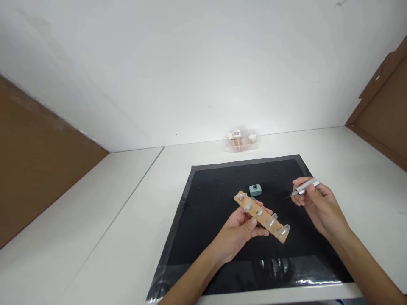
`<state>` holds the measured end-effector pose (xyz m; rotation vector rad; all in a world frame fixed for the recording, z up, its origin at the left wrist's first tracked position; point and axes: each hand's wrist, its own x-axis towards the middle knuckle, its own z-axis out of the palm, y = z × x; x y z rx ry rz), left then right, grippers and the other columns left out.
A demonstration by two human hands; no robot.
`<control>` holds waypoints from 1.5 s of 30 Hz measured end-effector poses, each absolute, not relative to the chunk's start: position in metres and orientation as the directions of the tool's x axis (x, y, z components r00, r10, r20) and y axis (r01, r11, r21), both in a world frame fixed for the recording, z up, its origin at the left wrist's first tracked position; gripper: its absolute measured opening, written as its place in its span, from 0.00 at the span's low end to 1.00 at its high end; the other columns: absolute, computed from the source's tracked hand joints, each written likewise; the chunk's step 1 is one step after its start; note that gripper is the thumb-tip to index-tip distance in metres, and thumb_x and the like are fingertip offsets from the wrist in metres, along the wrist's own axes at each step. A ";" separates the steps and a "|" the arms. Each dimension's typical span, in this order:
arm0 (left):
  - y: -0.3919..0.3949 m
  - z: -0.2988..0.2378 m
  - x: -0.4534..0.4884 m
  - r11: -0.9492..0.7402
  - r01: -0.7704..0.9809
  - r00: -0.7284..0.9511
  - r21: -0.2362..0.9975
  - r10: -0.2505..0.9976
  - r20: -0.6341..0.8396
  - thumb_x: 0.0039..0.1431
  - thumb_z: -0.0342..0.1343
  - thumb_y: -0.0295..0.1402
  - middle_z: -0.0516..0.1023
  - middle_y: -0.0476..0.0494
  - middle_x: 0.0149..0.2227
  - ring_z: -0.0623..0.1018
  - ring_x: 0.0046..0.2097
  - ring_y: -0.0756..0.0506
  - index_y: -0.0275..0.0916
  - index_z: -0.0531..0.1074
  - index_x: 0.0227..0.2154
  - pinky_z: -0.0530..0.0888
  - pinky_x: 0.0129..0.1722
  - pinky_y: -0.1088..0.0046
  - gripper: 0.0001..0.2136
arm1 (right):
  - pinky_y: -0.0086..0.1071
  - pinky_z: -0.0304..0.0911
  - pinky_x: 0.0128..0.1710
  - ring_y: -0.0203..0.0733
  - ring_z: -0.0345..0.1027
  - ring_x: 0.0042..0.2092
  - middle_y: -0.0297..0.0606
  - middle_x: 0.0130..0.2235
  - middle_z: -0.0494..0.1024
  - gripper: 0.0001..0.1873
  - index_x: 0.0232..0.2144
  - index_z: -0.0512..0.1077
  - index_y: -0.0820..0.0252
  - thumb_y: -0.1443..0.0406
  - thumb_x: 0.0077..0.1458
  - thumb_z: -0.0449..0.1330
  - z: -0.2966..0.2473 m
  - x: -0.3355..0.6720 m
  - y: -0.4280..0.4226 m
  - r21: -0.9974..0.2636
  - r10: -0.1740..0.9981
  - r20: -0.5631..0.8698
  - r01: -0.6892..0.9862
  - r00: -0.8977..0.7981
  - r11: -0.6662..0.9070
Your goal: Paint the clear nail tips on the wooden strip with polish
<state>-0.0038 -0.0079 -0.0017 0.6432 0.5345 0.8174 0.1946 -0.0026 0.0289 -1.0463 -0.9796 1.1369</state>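
Note:
My left hand (239, 232) grips a tan wooden strip (261, 216) that carries several clear plastic caps along its top, and holds it slanted above the black mat (206, 228). My right hand (314, 203) is closed around a silver pen-like tool (303, 187), whose thin tip points left toward the strip, a short gap away. A small teal block (255, 190) with a dark hole lies on the mat just beyond the strip's far end.
The mat lies on a white table (127, 220). A clear tray (242, 142) with small tan and white pieces stands at the back by the white wall. Brown panels rise at the left (34, 165) and right (381, 114).

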 end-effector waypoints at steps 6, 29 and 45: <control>-0.008 0.002 -0.004 0.506 -0.476 0.542 0.719 0.813 -0.213 0.46 0.64 0.31 0.77 0.44 0.40 0.76 0.43 0.45 0.39 0.71 0.35 0.72 0.41 0.69 0.12 | 0.32 0.57 0.23 0.37 0.58 0.24 0.35 0.21 0.67 0.20 0.24 0.76 0.57 0.47 0.43 0.63 0.028 0.198 -0.007 -0.975 0.971 0.179 -0.107 0.157 0.197; -0.008 -0.003 0.006 0.383 -0.354 0.519 0.853 0.839 -0.162 0.47 0.63 0.30 0.75 0.44 0.42 0.75 0.44 0.45 0.38 0.69 0.34 0.73 0.45 0.64 0.11 | 0.28 0.59 0.23 0.36 0.62 0.25 0.34 0.24 0.69 0.13 0.25 0.73 0.56 0.53 0.48 0.62 0.028 0.193 -0.010 -0.965 0.966 0.259 0.025 -0.017 0.260; -0.010 -0.005 0.008 0.414 -0.340 0.556 0.844 0.812 -0.174 0.47 0.63 0.30 0.74 0.46 0.41 0.76 0.41 0.49 0.38 0.69 0.34 0.74 0.43 0.70 0.11 | 0.29 0.60 0.25 0.37 0.64 0.24 0.33 0.22 0.71 0.09 0.23 0.71 0.58 0.60 0.48 0.62 0.027 0.189 -0.008 -0.946 0.969 0.246 0.228 0.037 0.231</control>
